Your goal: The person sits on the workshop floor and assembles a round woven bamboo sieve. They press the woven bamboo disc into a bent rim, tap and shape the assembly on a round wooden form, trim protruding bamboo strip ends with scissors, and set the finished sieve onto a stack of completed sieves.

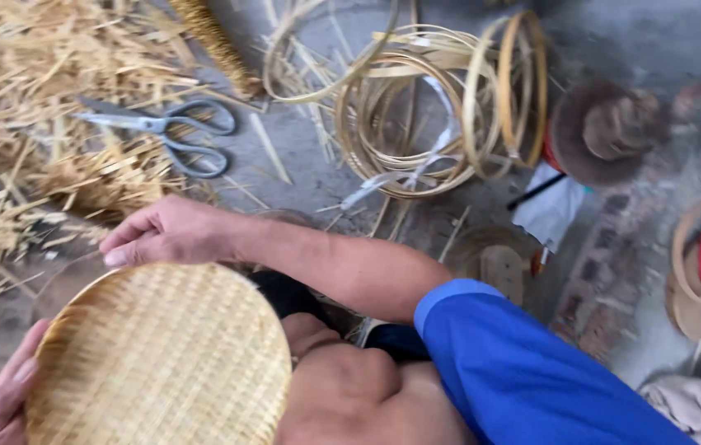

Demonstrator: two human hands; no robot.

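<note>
A round woven bamboo tray (159, 358) is lying low in the frame, over the person's lap. The left hand (0, 395) is cupping its lower left rim, fingers curled against the edge. The right hand (171, 232), on a blue-sleeved arm, is reaching across the tray's upper rim, fingers bent loosely at the edge; whether they are pinching the rim cannot be told. Beyond, on the floor (301, 165), grey scissors (173, 132) are lying among bamboo shavings (29, 91). Farther right, coiled bamboo hoops (441, 99) are resting beside a dark round block (606, 128).
</note>
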